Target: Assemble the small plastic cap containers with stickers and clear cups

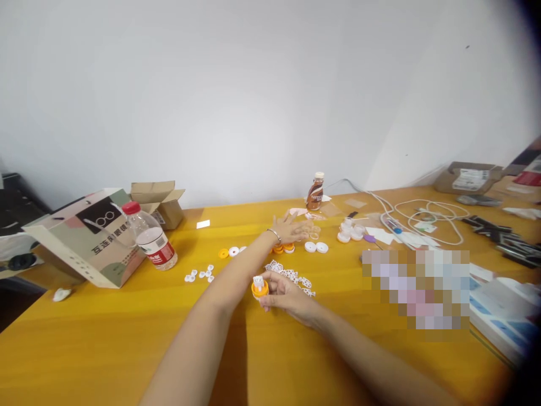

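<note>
In the middle of the frame, the right hand [285, 294] curls its thumb and fingers around a small orange-and-white part [260, 288], gripping it upright at the lower centre. Above it, the left hand [291, 230] reaches across, palm down with fingers spread loosely; it shows nothing in its grasp, though whether its fingertips touch the clear rings [315, 232] just beside them I cannot tell. Orange pieces [288, 248] sit right below that hand, with two white discs [316, 247] to their right. White cut-out pieces [289, 274] lie scattered beyond the right hand. A red-capped bottle [155, 242] stands at centre left.
</note>
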### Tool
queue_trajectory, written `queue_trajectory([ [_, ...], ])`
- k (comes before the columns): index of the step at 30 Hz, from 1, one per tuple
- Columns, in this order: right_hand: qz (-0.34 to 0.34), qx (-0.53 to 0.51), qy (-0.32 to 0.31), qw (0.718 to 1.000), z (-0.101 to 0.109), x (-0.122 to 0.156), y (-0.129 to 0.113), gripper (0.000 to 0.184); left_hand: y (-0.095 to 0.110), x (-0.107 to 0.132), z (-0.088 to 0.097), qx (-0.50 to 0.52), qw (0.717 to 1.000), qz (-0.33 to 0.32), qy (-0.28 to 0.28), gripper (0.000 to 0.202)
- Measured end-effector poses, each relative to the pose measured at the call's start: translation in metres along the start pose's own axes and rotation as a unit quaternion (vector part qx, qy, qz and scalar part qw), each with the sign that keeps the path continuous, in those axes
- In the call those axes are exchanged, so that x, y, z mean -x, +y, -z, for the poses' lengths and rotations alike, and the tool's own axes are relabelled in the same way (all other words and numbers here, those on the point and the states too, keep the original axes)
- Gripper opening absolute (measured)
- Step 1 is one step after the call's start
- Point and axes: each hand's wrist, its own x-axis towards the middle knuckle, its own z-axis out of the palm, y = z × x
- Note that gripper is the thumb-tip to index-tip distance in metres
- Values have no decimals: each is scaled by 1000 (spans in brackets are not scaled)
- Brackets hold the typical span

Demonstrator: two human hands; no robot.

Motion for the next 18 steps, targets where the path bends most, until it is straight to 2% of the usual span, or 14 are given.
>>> queue_trajectory([
  [4,-2,-2,-2,1000,0,1,-3,37,10,-15,2,-12,999,-30,-16,61],
  [9,2,-6,2,1000,3,2,-6,37,14,-27,-6,17,999,-43,-18,52],
  [18,-6,6,-23,1000,1,1,-3,35,-1,-2,-6,26,999,-30,23,39],
])
